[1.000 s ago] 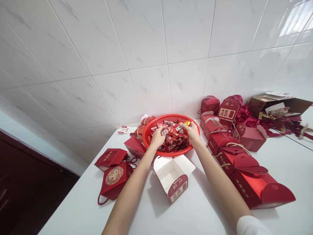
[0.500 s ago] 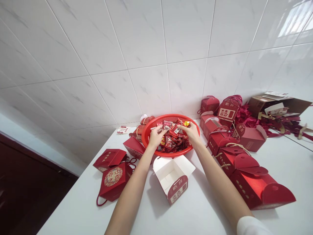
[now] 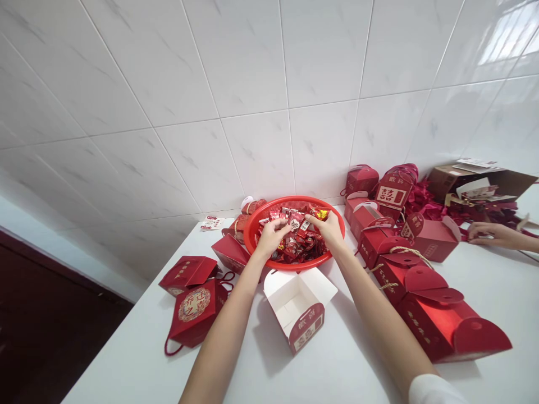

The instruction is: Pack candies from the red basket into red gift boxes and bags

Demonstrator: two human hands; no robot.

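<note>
From my head, one camera looks forward and down on my hands. Close above the worktop, it faces a tiled wall.

Both hands, left and right, in red basket, touching candies. Open box in front.

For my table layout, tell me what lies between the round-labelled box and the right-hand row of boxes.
An open white-lined box on the table, flanked by the left forearm and right forearm; the head view shows this.
</note>
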